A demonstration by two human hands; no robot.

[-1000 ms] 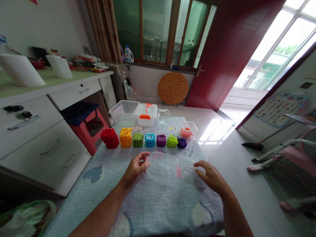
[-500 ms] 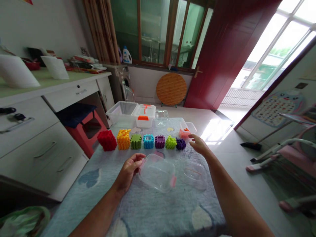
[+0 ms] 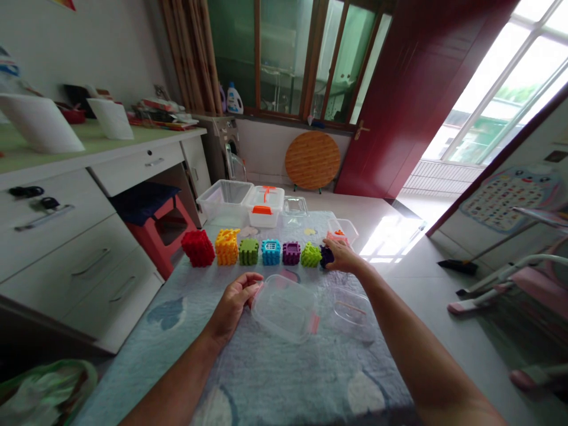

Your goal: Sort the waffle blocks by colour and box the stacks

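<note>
My left hand (image 3: 236,299) grips the left rim of a clear plastic box (image 3: 284,307) with pink clips, tilted up on the table. Its clear lid (image 3: 351,309) lies flat to the right. My right hand (image 3: 339,256) reaches forward and closes around the dark purple toy cube (image 3: 326,255) at the right end of a row. The row runs left from there: lime green cube (image 3: 310,254), violet cube (image 3: 291,252), blue cube (image 3: 270,251), green cube (image 3: 248,251), orange cube (image 3: 226,246), red cube (image 3: 197,248).
The table has a pale blue cloth (image 3: 284,367). At its far end stand an open clear bin (image 3: 224,201), a box with an orange latch (image 3: 265,206), a small clear box (image 3: 295,206) and a tub with pink contents (image 3: 342,229). White drawers (image 3: 80,236) and a red stool (image 3: 156,220) are left.
My right hand left the lid, reached forward past the pink tub and closed on the dark purple cube. My left hand stayed on the clear box, which tilted slightly.
</note>
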